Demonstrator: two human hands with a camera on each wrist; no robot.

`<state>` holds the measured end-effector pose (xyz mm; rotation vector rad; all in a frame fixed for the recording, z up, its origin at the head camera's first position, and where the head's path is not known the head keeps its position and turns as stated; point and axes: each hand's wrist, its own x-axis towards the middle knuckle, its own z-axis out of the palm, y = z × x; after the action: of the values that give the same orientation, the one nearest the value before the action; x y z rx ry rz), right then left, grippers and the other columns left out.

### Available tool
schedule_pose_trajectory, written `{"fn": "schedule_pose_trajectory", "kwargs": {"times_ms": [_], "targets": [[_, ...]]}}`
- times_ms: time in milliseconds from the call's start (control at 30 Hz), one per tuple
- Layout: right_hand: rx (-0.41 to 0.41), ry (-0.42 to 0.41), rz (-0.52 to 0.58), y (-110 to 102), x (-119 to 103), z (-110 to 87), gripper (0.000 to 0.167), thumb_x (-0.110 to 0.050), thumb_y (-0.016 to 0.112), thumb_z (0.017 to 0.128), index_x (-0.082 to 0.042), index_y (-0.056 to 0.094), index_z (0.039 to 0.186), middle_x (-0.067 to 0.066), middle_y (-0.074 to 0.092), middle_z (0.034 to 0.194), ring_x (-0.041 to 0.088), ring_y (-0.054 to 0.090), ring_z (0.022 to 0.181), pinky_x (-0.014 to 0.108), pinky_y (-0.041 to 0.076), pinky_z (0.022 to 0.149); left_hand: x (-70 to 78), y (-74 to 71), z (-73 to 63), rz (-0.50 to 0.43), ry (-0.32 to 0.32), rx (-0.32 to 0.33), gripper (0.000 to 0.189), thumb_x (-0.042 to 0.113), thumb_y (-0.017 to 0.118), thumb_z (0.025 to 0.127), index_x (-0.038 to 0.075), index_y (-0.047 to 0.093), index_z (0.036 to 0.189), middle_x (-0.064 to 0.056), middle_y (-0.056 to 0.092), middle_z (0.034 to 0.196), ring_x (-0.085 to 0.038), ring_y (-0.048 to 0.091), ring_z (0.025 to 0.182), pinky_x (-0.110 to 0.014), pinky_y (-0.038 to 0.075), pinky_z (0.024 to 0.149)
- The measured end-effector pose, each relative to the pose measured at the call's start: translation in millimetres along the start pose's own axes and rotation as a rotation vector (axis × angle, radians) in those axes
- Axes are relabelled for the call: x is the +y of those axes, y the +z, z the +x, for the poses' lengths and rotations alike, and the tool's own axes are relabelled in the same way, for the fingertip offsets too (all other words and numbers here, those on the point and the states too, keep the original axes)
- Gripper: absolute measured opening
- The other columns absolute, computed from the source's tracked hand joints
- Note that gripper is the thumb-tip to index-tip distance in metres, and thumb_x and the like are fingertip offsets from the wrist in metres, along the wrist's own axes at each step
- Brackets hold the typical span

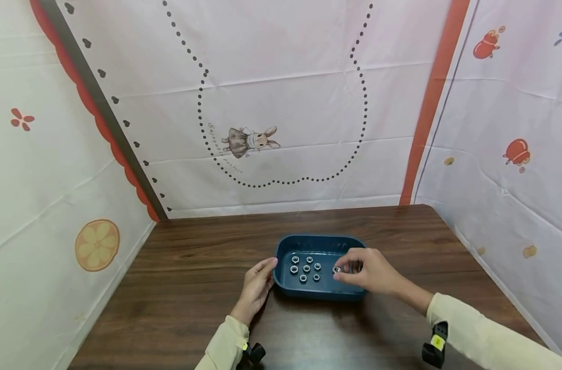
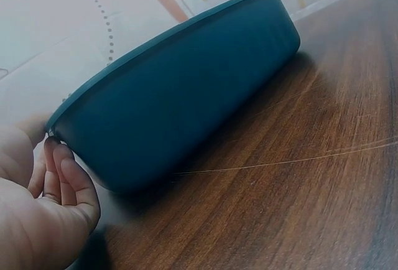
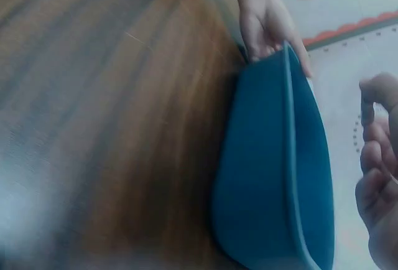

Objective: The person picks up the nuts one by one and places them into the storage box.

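Note:
A dark blue rectangular tray (image 1: 322,295) sits on the wooden table with several small metal nuts (image 1: 306,269) spread over the left half of its floor. At its left end my left hand (image 1: 256,288) grips the rim, thumb on top and curled fingers below, as the left wrist view also shows for the tray (image 2: 180,89). Over the tray's right side my right hand (image 1: 369,270) pinches one metal nut (image 1: 337,270) between thumb and forefinger. In the right wrist view the right hand (image 3: 379,158) is partly cut off, and no nut shows there.
The brown wooden table (image 1: 193,288) extends around the tray. Printed white cloth (image 1: 285,103) hangs behind the table and along both sides. A small black device (image 1: 435,345) is strapped to each wrist over the pale sleeves.

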<state>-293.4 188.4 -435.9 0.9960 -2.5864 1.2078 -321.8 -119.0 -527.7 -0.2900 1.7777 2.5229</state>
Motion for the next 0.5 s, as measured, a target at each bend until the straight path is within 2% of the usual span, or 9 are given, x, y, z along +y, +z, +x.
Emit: {"fn": "schedule_pose_trajectory", "kwargs": {"times_ms": [200,367,500], "targets": [[-0.098,-0.061,0.021,-5.3,11.6,24.0,0.017,-0.032,0.080,0.091,-0.020,0.079,0.103,-0.011,0.059,0.080,0.007,0.052,0.066,0.024,0.046,0.058,0.3,-1.5,-0.6,-0.005,0.000,-0.009,0.042,0.023,0.075,0.096,-0.005,0.064,0.126,0.002,0.066,0.098,-0.007,0.057,0.082,-0.020,0.047,0.071],[-0.213,-0.101,0.048,-3.8,22.1,40.1,0.019,-0.031,0.080,0.091,-0.021,0.079,0.107,-0.010,0.060,0.080,0.006,0.054,0.068,0.024,0.048,0.060,-0.9,-1.6,-1.9,-0.009,-0.009,-0.011,0.035,0.021,0.073,0.097,-0.002,0.066,0.122,0.003,0.066,0.096,-0.006,0.058,0.081,-0.020,0.048,0.071],[-0.268,-0.110,0.057,-2.9,27.5,52.3,0.021,-0.031,0.080,0.091,-0.020,0.080,0.108,-0.009,0.061,0.082,0.006,0.054,0.069,0.023,0.047,0.061,-1.0,-0.5,-1.0,-0.019,-0.006,-0.004,0.029,0.020,0.073,0.097,0.000,0.069,0.118,0.004,0.065,0.092,-0.006,0.057,0.079,-0.020,0.048,0.070]]}}
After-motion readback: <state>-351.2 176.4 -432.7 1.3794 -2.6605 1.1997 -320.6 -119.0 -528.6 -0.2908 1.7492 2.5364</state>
